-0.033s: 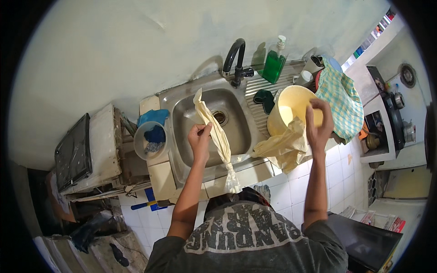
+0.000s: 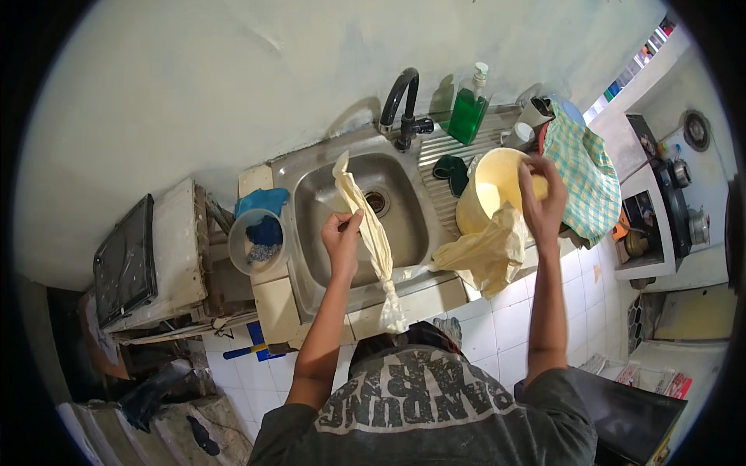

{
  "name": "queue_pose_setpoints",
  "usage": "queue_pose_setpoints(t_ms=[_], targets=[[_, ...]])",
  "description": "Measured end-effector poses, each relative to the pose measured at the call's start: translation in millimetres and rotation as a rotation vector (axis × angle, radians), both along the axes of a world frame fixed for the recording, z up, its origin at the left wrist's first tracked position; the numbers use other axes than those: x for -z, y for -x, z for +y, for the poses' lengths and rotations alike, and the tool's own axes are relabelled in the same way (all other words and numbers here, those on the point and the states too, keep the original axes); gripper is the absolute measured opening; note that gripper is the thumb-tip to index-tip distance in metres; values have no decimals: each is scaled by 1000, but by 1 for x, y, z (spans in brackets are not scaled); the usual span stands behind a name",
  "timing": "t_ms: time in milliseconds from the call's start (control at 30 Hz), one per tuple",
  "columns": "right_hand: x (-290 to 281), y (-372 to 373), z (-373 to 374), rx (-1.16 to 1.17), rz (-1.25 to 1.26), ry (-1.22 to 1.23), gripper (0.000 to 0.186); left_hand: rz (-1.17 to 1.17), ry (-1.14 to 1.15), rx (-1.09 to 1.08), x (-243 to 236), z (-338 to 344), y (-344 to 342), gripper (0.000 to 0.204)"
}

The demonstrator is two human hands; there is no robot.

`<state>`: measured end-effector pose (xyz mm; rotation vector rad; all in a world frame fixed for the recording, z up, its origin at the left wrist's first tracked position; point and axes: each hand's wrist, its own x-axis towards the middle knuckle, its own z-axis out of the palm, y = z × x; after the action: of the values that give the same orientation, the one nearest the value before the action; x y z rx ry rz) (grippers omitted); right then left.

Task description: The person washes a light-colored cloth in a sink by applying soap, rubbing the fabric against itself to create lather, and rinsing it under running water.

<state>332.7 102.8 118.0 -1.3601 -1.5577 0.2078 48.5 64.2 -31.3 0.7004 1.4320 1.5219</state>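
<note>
My left hand (image 2: 340, 233) pinches a long, crumpled cream-coloured plastic bag (image 2: 373, 248), which is bunched lengthwise and hangs over the steel sink (image 2: 318, 194) with a knotted lower end. My right hand (image 2: 542, 194) has its fingers curled at the near right rim of a pale yellow bucket (image 2: 471, 202); what is between them, if anything, I cannot make out. Below that hand, another crumpled yellowish bag (image 2: 489, 248) lies draped in front of the bucket, over the counter edge.
A black tap (image 2: 400, 109), green soap bottle (image 2: 466, 116) and dark green pad (image 2: 451, 171) sit by the drainboard. A bowl of cloths (image 2: 256, 241) is left, a checked cloth (image 2: 579, 179) right, a stove (image 2: 676, 202) beyond it. A white counter edge (image 2: 276, 299) runs before me.
My right hand has moved slightly up and left at the bucket's rim, its fingers drawing closer together. The bag in front of the bucket has shifted very slightly. My left hand is nearly unmoved.
</note>
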Motion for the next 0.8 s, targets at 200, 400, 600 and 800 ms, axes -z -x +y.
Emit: queue_pose_setpoints(t_ms=[200,400,600,800], targets=[[62,14,173,-412,-598,361,31,66,-27,-19,-2,21,7,18],[161,30,281,-492,-1260,433,60,91,27,26,-4,50,21,19],[180,48,329,-804,-1145,595,47,202,57,43,2,68,23,19],[187,46,332,-798,-1051,432,39,273,141,125,18,74,7,17]])
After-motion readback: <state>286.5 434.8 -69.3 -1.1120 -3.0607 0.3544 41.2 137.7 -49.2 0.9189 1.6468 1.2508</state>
